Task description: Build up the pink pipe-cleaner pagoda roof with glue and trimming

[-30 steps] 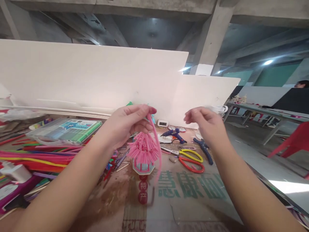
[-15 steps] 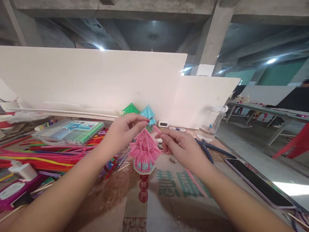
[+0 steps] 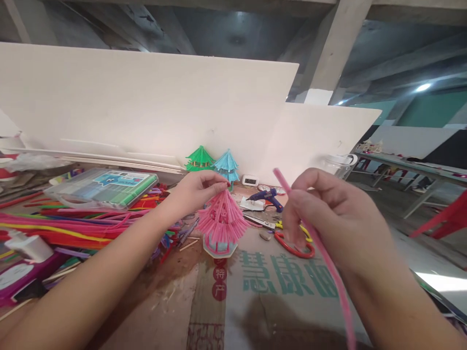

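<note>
A small pink pavilion model (image 3: 222, 218) with a tiered roof of fuzzy strips stands upright on a pale base. My left hand (image 3: 200, 192) is at its peak, thumb and forefinger pinched on the tip, which they partly hide. A tiny dark red spot shows at those fingertips. Off to the right, my right hand (image 3: 328, 209) is raised, pinching a pink pipe cleaner (image 3: 333, 272) near its upper end. The long rest of it hangs down past the palm. Behind the pink model are a green pavilion model (image 3: 200, 158) and a light blue one (image 3: 226, 165).
Scissors (image 3: 297, 248) with red and yellow handles and a blue glue gun (image 3: 268, 197) lie right of the model. Coloured pipe cleaners (image 3: 73, 226) and a plastic case (image 3: 105, 189) cover the left. A small clock (image 3: 249, 181) and jug (image 3: 337, 165) stand by the white board (image 3: 146, 107).
My right hand has drawn away from the model to the right and nearer to me, bringing the pink pipe cleaner along. My left hand stays at the peak. The view has shifted slightly.
</note>
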The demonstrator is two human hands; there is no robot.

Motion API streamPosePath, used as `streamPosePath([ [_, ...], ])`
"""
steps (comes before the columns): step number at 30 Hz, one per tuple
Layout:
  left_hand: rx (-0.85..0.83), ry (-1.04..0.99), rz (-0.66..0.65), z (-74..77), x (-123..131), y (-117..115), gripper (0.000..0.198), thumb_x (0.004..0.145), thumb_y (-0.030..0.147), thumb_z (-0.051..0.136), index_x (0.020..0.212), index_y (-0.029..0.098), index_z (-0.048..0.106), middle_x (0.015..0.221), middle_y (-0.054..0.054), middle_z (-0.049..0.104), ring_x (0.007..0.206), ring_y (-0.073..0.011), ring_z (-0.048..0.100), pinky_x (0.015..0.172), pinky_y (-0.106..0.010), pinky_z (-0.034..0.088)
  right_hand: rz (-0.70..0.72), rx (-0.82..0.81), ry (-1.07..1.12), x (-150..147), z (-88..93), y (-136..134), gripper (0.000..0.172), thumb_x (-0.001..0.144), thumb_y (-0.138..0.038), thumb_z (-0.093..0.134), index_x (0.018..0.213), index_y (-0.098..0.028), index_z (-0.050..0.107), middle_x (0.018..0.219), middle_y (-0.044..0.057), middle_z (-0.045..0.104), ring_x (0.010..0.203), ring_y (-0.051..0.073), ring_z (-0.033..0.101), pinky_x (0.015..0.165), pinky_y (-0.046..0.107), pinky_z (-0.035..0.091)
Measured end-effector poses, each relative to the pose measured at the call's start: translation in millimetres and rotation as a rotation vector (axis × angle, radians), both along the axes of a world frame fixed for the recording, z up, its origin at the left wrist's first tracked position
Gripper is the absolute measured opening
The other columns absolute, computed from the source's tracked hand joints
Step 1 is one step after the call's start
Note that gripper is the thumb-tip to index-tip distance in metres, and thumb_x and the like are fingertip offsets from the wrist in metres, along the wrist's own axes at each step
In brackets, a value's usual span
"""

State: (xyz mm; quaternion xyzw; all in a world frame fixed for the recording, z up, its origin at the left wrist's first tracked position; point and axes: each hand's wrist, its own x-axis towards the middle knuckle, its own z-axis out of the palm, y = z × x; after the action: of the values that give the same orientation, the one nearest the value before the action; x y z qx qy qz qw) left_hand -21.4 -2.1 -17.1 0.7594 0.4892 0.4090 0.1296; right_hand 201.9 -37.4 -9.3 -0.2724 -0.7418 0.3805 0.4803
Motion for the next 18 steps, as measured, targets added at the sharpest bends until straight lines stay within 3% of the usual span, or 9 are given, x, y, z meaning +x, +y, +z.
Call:
streamPosePath([
  [8, 0.030, -0.111, -0.012, -8.3, 12.7, -1.8, 0.030, 0.083, 0.041, 0.056, 0.089, 0.014, 0.068, 0.085, -0.004, 0.070, 0.080, -0.0177, 0.062, 0.072, -0.027, 0.046, -0.192, 0.231, -0.251, -27.0, -38.0, 38.3, 0.018, 0.084, -0.034, 0.050, 0.073, -0.020, 0.051, 0.059, -0.004, 0.053, 0.053, 0.010, 0.047, 0.049, 0.022, 0.035],
  [13, 0.058, -0.065, 0.000, -4.5, 14.3, -5.1, 0.028, 0.084, 0.038, 0.054, 0.088, 0.016, 0.069, 0.084, -0.004, 0.071, 0.083, -0.0192, 0.063, 0.073, -0.028, 0.047, -0.233, 0.298, -0.297, -25.4, -38.0, 38.4, 0.016, 0.083, -0.030, 0.048, 0.070, -0.021, 0.047, 0.056, -0.004, 0.051, 0.050, 0.010, 0.044, 0.048, 0.022, 0.032],
  [18, 0.082, -0.036, 0.000, -4.3, 13.9, -4.8, 0.028, 0.083, 0.039, 0.054, 0.088, 0.016, 0.070, 0.088, -0.004, 0.071, 0.085, -0.0196, 0.063, 0.076, -0.028, 0.047, -0.203, 0.265, -0.270, -28.5, -39.5, 37.4, 0.016, 0.082, -0.029, 0.049, 0.068, -0.021, 0.045, 0.052, -0.006, 0.048, 0.046, 0.009, 0.042, 0.045, 0.021, 0.030],
])
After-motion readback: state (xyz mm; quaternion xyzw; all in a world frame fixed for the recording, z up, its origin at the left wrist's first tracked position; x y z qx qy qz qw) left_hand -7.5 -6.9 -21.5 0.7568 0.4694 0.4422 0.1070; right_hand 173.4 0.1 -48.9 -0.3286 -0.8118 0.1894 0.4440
